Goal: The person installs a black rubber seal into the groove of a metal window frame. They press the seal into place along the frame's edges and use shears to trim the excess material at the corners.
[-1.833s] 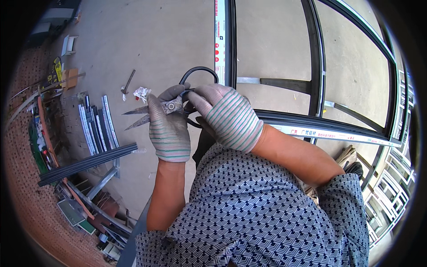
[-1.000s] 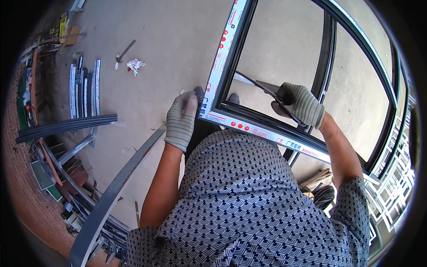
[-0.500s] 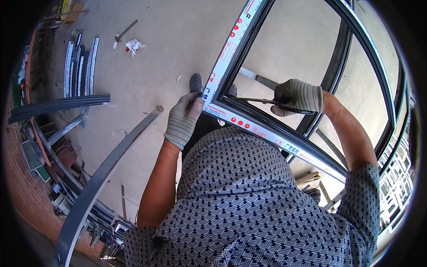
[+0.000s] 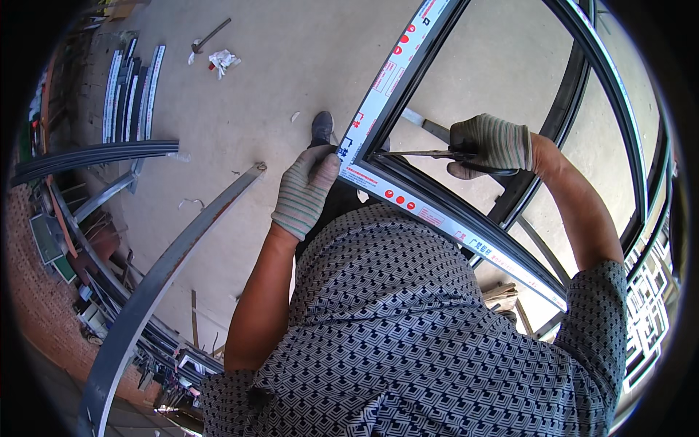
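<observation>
A large dark metal window frame point(image 4: 502, 231), its outer faces covered with white printed film, stands tilted in front of my body. My left hand point(image 4: 304, 191), in a grey striped glove, grips the frame's near left corner with the thumb on top; the other fingers are partly hidden. In my right hand point(image 4: 491, 146), gloved alike, is a pair of scissors point(image 4: 422, 154) with black handles. Its slim blades point left, with the tips at the inside of that same corner. Whether the tips touch the dark inner channel I cannot tell.
A long grey metal bar point(image 4: 175, 269) curves along the left. Beyond it, several dark profiles point(image 4: 131, 98) lie bundled near a black strip point(image 4: 95, 159). A hammer point(image 4: 211, 35) and a crumpled white scrap point(image 4: 224, 63) are on the floor. White lattice pieces point(image 4: 648, 320) stand at right.
The whole view has shifted slightly. My left hand keeps its grip on the corner, and the scissors stay at the inner corner with little visible movement.
</observation>
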